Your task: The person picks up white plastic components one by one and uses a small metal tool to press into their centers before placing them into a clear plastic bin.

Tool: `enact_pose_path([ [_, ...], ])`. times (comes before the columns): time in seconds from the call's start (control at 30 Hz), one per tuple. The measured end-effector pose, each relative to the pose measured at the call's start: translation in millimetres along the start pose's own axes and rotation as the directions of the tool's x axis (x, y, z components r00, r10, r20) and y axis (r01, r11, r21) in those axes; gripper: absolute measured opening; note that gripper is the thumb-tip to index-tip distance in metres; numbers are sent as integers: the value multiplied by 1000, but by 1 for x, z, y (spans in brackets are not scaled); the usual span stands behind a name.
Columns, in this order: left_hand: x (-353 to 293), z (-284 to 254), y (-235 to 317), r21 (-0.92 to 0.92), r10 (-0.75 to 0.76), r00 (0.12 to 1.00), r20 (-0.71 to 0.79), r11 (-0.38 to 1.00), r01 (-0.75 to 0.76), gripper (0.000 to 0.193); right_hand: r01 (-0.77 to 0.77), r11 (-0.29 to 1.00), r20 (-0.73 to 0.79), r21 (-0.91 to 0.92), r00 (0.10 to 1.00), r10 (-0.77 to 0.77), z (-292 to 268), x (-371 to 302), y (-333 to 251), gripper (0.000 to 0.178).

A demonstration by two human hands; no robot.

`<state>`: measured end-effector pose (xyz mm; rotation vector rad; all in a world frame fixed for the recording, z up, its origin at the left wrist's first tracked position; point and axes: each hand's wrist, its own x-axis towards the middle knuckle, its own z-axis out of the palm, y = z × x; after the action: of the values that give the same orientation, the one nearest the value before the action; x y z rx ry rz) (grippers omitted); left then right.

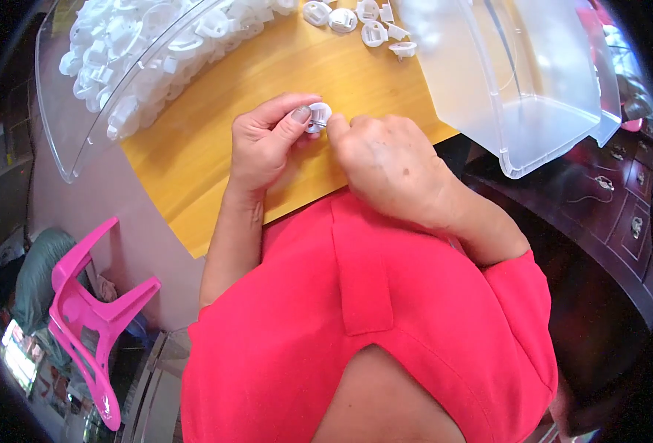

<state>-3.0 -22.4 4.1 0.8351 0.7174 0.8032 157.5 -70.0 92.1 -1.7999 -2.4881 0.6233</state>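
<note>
Between the thumb and fingers of my left hand (267, 140) is a small round white plastic part (320, 112), held over the near side of a yellow wooden tabletop (186, 199). My right hand (396, 166) is closed in a pinch right beside the part, knuckles up. A thin grey sliver shows at the part's face near the right fingertips. What the right fingers grip is hidden behind them. Beyond my hands, several similar white parts (343, 21) lie loose at the table's far side.
A clear plastic bin (66, 166) at the upper left is heaped with white parts (193, 33). Another clear bin (514, 168) stands at the right, over the table's edge. A pink plastic stool (97, 314) lies to the left; dark wooden drawers (614, 214) stand at right.
</note>
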Motion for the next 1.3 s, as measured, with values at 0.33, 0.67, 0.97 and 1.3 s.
enact_pose_path([
  [0.33, -3, 1, 0, 149, 58, 997, 55, 987, -66, 15, 205, 979, 92, -20, 975, -202, -5, 5, 18, 14],
  [0.67, -5, 5, 1, 167, 8, 1000, 22, 986, -12, 16, 241, 955, 47, -175, 970, -237, 4, -3, 13, 10],
  [0.97, -4, -4, 10, -254, 64, 997, 39, 966, -53, 24, 68, 945, -325, 320, 945, 42, 18, -19, 22, 5],
  [1.3, -5, -1, 170, 886, 880, 412, 236, -20, -463, 34, 23, 946, -224, 324, 973, 53, 40, -31, 29, 12],
])
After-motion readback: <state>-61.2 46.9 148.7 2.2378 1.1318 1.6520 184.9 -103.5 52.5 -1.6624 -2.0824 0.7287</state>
